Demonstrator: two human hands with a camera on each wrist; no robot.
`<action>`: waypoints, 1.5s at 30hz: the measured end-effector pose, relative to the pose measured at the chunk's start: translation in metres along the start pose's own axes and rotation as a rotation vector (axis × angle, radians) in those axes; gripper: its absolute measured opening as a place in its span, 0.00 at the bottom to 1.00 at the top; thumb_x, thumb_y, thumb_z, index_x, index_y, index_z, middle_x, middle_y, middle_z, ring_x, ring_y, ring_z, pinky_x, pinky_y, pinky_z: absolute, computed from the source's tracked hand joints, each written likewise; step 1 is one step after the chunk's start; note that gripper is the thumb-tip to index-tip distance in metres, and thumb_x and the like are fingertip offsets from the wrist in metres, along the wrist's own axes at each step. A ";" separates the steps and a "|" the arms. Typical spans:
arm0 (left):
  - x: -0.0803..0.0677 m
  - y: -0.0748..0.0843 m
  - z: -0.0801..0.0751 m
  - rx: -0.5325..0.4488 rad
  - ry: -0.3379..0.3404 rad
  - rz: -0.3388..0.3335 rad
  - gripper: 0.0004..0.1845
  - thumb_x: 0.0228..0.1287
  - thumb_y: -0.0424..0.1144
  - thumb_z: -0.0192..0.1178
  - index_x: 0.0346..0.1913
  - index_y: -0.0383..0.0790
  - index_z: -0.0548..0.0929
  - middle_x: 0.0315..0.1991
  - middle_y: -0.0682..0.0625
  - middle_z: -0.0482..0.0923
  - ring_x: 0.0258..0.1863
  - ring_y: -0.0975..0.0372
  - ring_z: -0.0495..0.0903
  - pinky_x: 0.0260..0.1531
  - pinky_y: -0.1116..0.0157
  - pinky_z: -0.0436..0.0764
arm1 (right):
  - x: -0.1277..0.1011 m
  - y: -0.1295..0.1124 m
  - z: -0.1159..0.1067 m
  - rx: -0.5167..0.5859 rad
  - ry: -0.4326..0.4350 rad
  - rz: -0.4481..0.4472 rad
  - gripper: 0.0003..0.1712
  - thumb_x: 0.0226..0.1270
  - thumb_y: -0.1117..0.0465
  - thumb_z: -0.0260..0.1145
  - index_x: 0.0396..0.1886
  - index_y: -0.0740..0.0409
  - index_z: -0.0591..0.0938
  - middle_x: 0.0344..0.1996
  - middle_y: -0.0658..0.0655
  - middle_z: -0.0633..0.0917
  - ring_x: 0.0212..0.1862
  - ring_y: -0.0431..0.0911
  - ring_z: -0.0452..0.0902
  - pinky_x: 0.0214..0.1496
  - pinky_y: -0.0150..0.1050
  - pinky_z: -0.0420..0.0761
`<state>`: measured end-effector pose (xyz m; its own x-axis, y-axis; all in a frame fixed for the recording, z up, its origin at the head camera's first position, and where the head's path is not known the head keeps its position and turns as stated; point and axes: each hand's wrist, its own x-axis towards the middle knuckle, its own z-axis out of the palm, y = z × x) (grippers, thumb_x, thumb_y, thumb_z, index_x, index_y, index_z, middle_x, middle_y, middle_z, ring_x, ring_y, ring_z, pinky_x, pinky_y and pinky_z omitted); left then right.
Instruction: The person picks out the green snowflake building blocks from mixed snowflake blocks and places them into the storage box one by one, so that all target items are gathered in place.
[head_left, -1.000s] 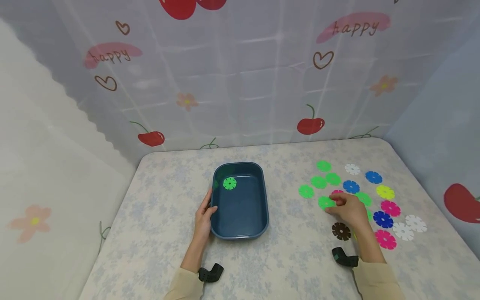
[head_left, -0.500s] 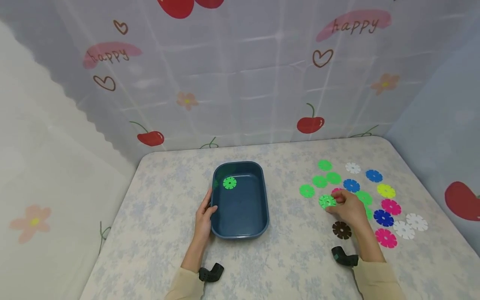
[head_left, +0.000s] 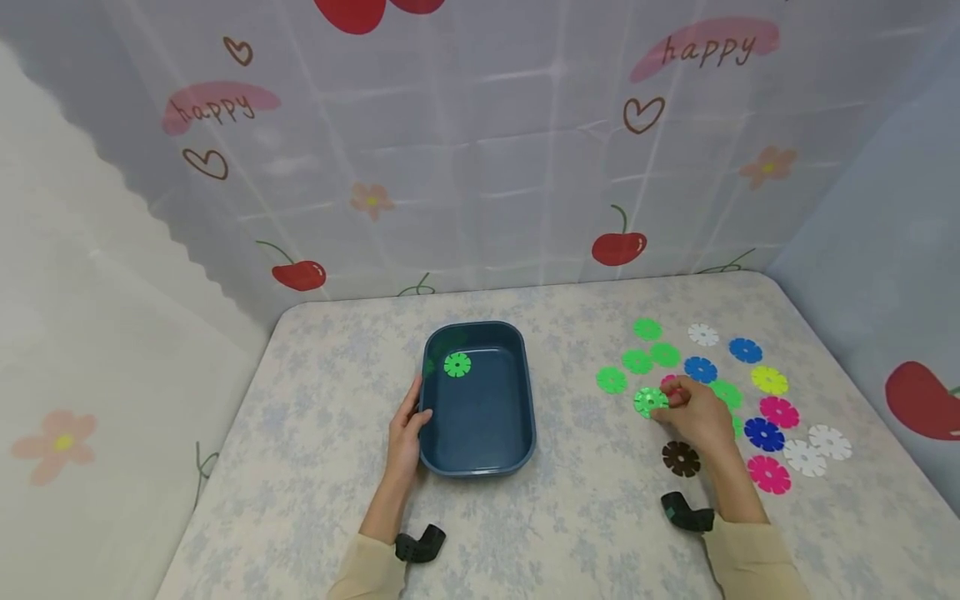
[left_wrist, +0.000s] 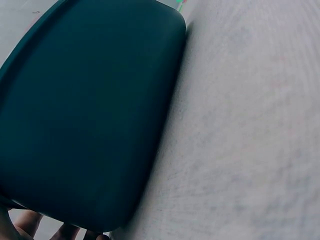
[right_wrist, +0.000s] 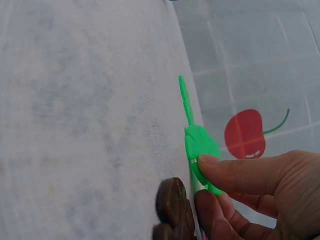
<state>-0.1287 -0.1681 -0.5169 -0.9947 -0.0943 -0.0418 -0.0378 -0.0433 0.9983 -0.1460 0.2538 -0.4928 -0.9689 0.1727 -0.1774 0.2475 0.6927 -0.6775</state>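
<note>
My right hand (head_left: 693,412) pinches a green snowflake disc (head_left: 649,402) and tilts it up off the table; the right wrist view shows thumb and fingers closed on that green disc (right_wrist: 200,150) beside a brown disc (right_wrist: 172,205). My left hand (head_left: 407,429) rests against the left wall of a dark blue tray (head_left: 517,433), fingers lying along its side (left_wrist: 75,125). One green disc (head_left: 457,364) lies inside the tray at its far end.
Several flat discs in green, blue, white, yellow, pink and brown (head_left: 681,458) lie scattered on the right of the floral tablecloth (head_left: 315,400). Printed curtain walls close in the table at the back and sides.
The green disc under my right fingers has been lifted at one edge and raised slightly off the table. My left hand stays against the tray.
</note>
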 end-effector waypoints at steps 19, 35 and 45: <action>0.000 0.002 0.001 -0.018 -0.021 0.004 0.31 0.74 0.31 0.45 0.77 0.47 0.57 0.79 0.50 0.48 0.78 0.54 0.46 0.75 0.49 0.48 | 0.005 -0.002 -0.007 0.223 -0.078 0.044 0.20 0.69 0.63 0.63 0.54 0.73 0.77 0.31 0.56 0.86 0.29 0.39 0.84 0.31 0.32 0.83; 0.000 0.001 -0.003 -0.013 -0.011 -0.004 0.31 0.74 0.32 0.45 0.77 0.47 0.57 0.79 0.52 0.48 0.77 0.54 0.48 0.74 0.49 0.50 | 0.004 -0.049 -0.011 0.482 -0.071 -0.071 0.25 0.68 0.62 0.65 0.60 0.73 0.76 0.28 0.44 0.87 0.33 0.39 0.87 0.38 0.37 0.86; -0.001 0.002 -0.001 -0.022 -0.015 -0.010 0.31 0.73 0.32 0.46 0.77 0.49 0.58 0.79 0.52 0.49 0.76 0.54 0.51 0.73 0.50 0.52 | 0.014 -0.095 0.006 0.536 -0.145 -0.147 0.21 0.68 0.63 0.65 0.56 0.73 0.79 0.30 0.49 0.88 0.30 0.35 0.86 0.38 0.37 0.86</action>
<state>-0.1279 -0.1690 -0.5149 -0.9956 -0.0785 -0.0505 -0.0454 -0.0660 0.9968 -0.1832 0.1865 -0.4351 -0.9919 -0.0227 -0.1248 0.1156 0.2440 -0.9629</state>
